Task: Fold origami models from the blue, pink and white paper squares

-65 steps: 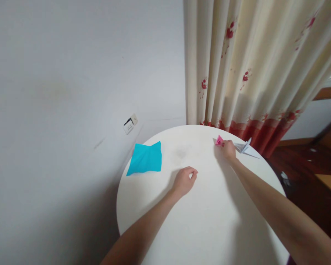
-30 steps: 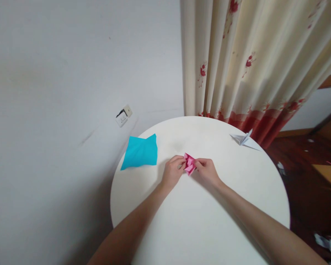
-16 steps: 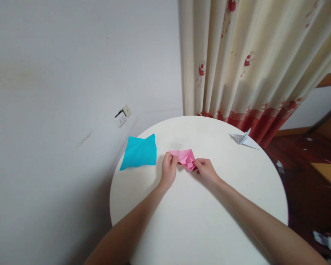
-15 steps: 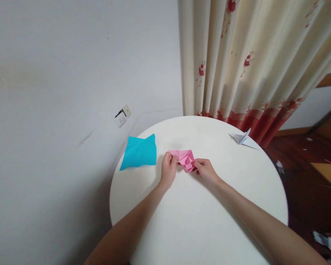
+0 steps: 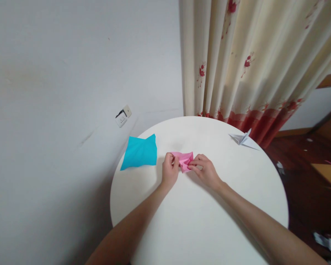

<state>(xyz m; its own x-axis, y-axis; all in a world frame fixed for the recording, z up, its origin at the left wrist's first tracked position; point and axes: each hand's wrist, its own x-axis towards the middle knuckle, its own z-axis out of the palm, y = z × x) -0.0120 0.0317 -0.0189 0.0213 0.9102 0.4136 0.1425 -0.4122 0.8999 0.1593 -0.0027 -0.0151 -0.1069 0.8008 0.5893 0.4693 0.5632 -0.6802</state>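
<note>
The folded paper (image 5: 184,160) between my fingers is pink. The table (image 5: 198,221) is white and plain. A creased sheet (image 5: 139,151) near its left edge is bright turquoise. The paper crane (image 5: 243,139) at the far right edge is pale grey-white. The curtain (image 5: 251,59) is cream with small red flowers and a red band at the bottom. The wall (image 5: 71,73) is light grey.
</note>
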